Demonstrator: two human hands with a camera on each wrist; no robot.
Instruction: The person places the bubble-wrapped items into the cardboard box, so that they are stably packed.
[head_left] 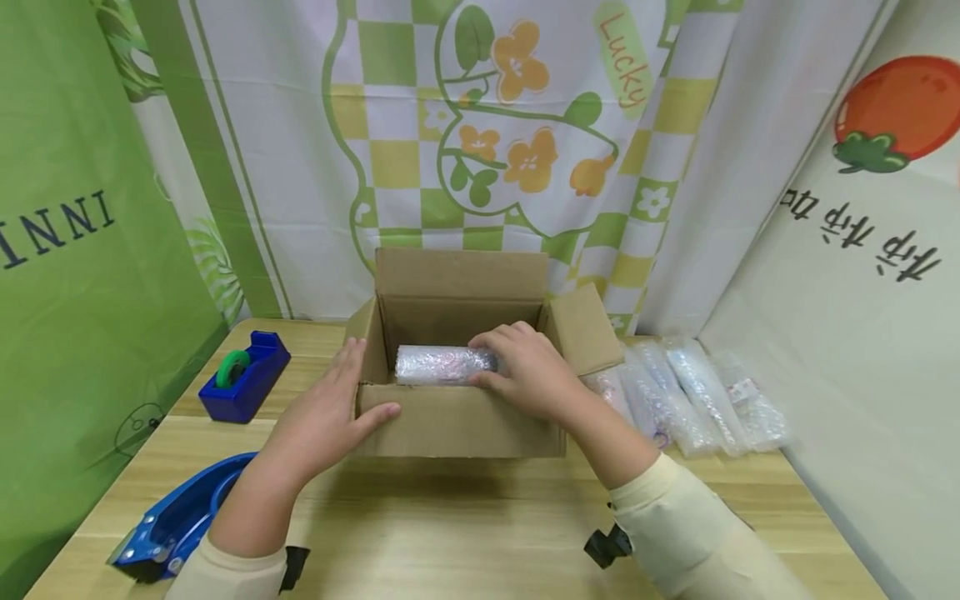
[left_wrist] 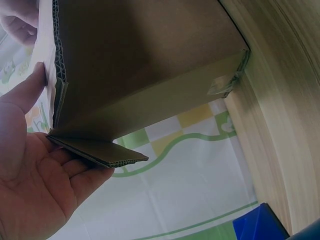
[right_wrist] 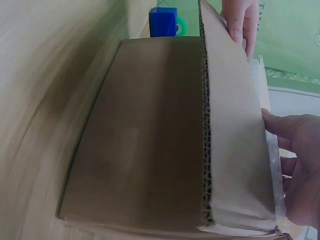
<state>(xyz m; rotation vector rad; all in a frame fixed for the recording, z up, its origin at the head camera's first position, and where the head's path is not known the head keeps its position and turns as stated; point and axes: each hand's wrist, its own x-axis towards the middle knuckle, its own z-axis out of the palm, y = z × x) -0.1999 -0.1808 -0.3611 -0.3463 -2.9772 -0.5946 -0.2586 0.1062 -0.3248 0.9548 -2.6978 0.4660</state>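
Observation:
An open cardboard box (head_left: pixel 461 422) stands on the table with its flaps folded outward. Along its front opening lies a bubble-wrapped cylinder (head_left: pixel 435 365), with pinkish print showing through. My right hand (head_left: pixel 525 371) grips the cylinder's right end, thumb on the near side and fingers over the far side. In the right wrist view the front flap (right_wrist: pixel 237 125) hides most of the bubble wrap. My left hand (head_left: pixel 322 425) rests at the box's front left corner, fingers extended along the left flap (left_wrist: pixel 100 150) and thumb touching the front flap.
Several bubble-wrapped packages (head_left: pixel 690 396) lie right of the box. A blue tape dispenser (head_left: pixel 251 383) with green tape stands at the left back, and a blue tape gun (head_left: pixel 176 517) lies near my left forearm. A printed curtain (head_left: pixel 285 167) hangs behind the table.

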